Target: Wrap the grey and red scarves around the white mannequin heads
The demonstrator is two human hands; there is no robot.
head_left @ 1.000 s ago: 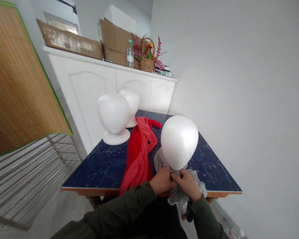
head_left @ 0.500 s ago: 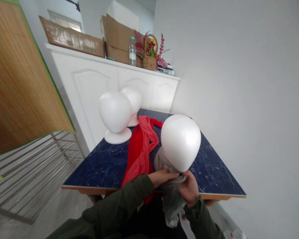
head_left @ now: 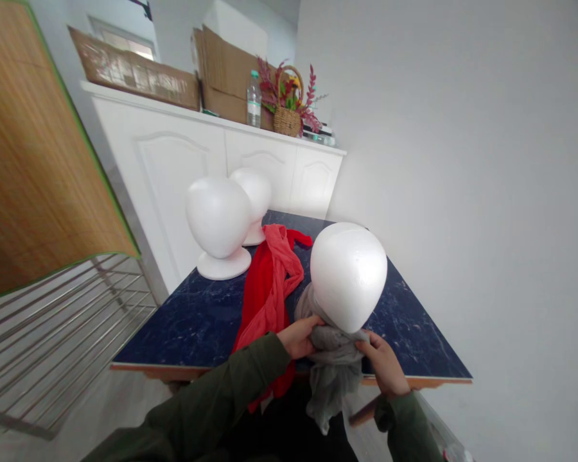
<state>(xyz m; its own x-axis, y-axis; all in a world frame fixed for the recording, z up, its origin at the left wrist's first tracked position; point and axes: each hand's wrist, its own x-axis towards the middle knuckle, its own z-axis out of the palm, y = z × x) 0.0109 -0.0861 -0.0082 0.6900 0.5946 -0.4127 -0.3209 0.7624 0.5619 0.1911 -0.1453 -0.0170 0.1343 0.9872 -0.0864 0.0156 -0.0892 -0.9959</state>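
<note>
Now both hands, left (head_left: 298, 335) & right (head_left: 383, 364), apparently clutch grey scarf (head_left: 331, 366) under foam head (head_left: 347, 274).

Bright even daylight, soft shadows, warped edges

Hands now spread apart under the foam head
Right hand (head_left: 384, 363) moved toward the tabletop's near edge; grey scarf (head_left: 331, 372) pulled wider, hanging lower past it.

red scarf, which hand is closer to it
Left. The left hand grips the grey scarf right beside the red scarf; the right hand holds the grey scarf's other side, farther away.
</note>
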